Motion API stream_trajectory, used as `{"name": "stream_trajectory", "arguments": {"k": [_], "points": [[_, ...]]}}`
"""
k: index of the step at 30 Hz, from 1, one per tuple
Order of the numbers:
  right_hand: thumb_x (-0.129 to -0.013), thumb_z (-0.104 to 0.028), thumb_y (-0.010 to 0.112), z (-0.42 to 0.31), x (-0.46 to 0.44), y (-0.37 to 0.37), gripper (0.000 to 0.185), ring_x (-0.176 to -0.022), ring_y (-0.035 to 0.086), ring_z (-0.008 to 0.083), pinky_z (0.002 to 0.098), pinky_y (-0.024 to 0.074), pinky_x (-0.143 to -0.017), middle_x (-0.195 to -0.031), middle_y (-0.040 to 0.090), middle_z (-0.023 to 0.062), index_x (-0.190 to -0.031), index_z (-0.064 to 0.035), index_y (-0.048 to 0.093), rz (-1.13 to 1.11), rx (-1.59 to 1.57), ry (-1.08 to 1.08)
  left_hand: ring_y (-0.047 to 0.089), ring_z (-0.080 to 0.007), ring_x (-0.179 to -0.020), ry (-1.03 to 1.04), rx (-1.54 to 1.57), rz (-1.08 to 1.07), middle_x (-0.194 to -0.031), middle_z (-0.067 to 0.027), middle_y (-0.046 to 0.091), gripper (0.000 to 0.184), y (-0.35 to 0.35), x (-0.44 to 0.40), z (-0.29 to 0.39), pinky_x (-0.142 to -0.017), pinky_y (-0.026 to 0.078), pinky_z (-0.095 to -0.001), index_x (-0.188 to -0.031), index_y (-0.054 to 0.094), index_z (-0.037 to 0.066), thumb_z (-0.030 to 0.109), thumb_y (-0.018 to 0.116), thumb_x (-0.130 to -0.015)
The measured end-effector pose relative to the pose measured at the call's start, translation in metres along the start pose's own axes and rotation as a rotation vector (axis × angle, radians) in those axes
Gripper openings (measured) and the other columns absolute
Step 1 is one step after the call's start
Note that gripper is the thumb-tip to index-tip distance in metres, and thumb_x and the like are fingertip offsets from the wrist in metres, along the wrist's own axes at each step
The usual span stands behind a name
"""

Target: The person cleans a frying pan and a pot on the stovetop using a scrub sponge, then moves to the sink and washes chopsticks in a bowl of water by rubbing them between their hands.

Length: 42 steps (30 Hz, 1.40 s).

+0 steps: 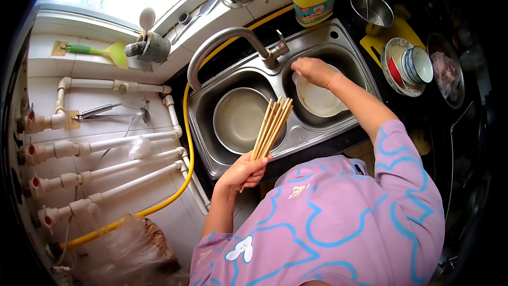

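My left hand point(244, 172) is wrapped round a bundle of several wooden chopsticks point(273, 127), held in front of the double sink point(296, 140). Behind the chopsticks, a round metal pan point(238, 119) with cloudy liquid sits in the left basin. Over in the right basin lies a whitish round dish point(317, 98). My right hand point(313, 72) is at that dish's upper left rim, fingers bent together; what they hold, if anything, is hidden. The faucet point(233, 33) arches between the basins, its spout over the left one.
A yellow bottle point(316, 2) stands behind the right basin. Stacked bowls point(417, 65), a metal pot point(372, 9) and a yellow board point(405, 30) are at the right. A yellow hose point(189, 143) and white pipes point(132, 140) run along the left.
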State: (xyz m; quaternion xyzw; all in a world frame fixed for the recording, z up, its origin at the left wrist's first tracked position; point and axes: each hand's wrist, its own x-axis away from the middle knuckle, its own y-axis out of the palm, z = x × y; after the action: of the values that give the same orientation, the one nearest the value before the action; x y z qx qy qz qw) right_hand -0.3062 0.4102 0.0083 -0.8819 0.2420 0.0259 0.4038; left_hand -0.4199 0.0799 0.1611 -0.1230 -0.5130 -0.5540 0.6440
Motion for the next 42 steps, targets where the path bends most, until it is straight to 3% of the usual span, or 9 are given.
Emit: {"name": "stream_trajectory", "arguments": {"k": [3,10,13,17,23,27,31,36,42], "points": [[-0.086,-0.026,0.059,-0.050,-0.007,0.012,0.020,-0.086,0.064,0.0284,0.0412,0.0519,-0.074,-0.087,0.065,0.0096,-0.078,-0.0086,0.063,0.352,0.151,-0.284,0.026,-0.0052,-0.041,-0.004,-0.361,0.284,-0.059,0.0052,0.034,0.015,0.005,-0.022,0.008,-0.034,0.021,-0.0240,-0.103,0.052,0.009,0.021,0.057,-0.097],[-0.074,-0.029,0.061,-0.119,0.024,0.037,0.020,-0.052,0.057,0.0225,0.0376,0.0480,-0.050,-0.056,0.051,0.0016,-0.060,-0.0170,0.054,0.185,0.141,-0.650,0.037,-0.0049,-0.045,0.045,-0.679,0.289,-0.062,0.0050,0.042,0.019,0.022,-0.030,0.029,-0.038,0.028,-0.0241,-0.104,0.057,0.006,0.023,0.056,-0.095],[-0.079,-0.024,0.056,-0.061,0.018,0.011,0.018,-0.062,0.066,0.0281,0.0397,0.0496,-0.049,-0.068,0.066,0.0061,-0.064,-0.0174,0.061,-0.035,0.423,-0.218,0.038,-0.0046,-0.047,0.014,-0.686,0.306,-0.062,0.0056,0.042,0.024,0.024,-0.014,0.028,-0.040,0.031,-0.0231,-0.111,0.058,0.005,0.024,0.057,-0.096],[-0.087,-0.023,0.055,-0.034,0.014,-0.009,0.021,-0.066,0.067,0.0299,0.0418,0.0533,-0.058,-0.074,0.068,0.0095,-0.073,-0.0124,0.066,0.448,0.210,0.015,0.034,-0.0046,-0.042,0.012,-0.629,0.388,-0.059,0.0060,0.041,0.019,0.019,-0.005,0.029,-0.036,0.026,-0.0237,-0.106,0.057,0.006,0.022,0.057,-0.096],[-0.076,-0.028,0.061,-0.152,0.028,0.044,0.015,-0.071,0.058,0.0222,0.0352,0.0483,-0.068,-0.072,0.058,0.0025,-0.069,-0.0154,0.059,0.339,-0.106,-0.704,0.029,-0.0045,-0.041,0.065,-0.181,0.009,-0.058,0.0056,0.037,0.017,-0.015,-0.041,0.018,-0.034,0.022,-0.0222,-0.089,0.047,0.010,0.021,0.057,-0.097],[-0.078,-0.026,0.059,-0.080,0.021,0.045,0.015,-0.064,0.059,0.0246,0.0383,0.0480,-0.057,-0.065,0.056,0.0016,-0.066,-0.0171,0.057,0.220,0.145,-0.572,0.029,-0.0036,-0.041,-0.002,-0.203,0.087,-0.059,0.0059,0.036,0.018,0.011,-0.022,0.018,-0.034,0.023,-0.0217,-0.090,0.045,0.012,0.021,0.059,-0.096],[-0.098,-0.031,0.047,-0.025,0.028,0.025,0.030,-0.070,0.065,0.0320,0.0446,0.0527,-0.061,-0.075,0.064,0.0094,-0.080,-0.0122,0.061,0.185,0.244,0.239,0.029,-0.0040,-0.039,0.087,-0.295,0.241,-0.056,0.0056,0.037,0.016,-0.017,-0.001,0.003,-0.033,0.023,-0.0216,-0.096,0.048,0.010,0.021,0.059,-0.096],[-0.089,-0.035,0.062,-0.091,0.083,0.041,0.026,-0.074,0.060,0.0293,0.0429,0.0496,-0.060,-0.084,0.053,0.0072,-0.081,-0.0119,0.056,0.031,0.017,-0.041,0.032,-0.0048,-0.041,0.163,-0.120,0.410,-0.057,0.0039,0.039,0.016,-0.059,-0.013,-0.021,-0.034,0.026,-0.0206,-0.090,0.048,0.010,0.020,0.058,-0.097],[-0.087,-0.039,0.064,-0.092,0.113,0.081,0.039,-0.133,0.041,0.0300,0.0468,0.0292,-0.112,-0.134,0.051,0.0126,-0.112,-0.0092,0.061,-0.207,0.224,-0.273,0.034,-0.0048,-0.043,0.184,0.026,0.397,-0.060,0.0029,0.040,0.022,-0.078,-0.038,-0.037,-0.035,0.028,-0.0204,-0.084,0.044,0.011,0.022,0.059,-0.096]]}}
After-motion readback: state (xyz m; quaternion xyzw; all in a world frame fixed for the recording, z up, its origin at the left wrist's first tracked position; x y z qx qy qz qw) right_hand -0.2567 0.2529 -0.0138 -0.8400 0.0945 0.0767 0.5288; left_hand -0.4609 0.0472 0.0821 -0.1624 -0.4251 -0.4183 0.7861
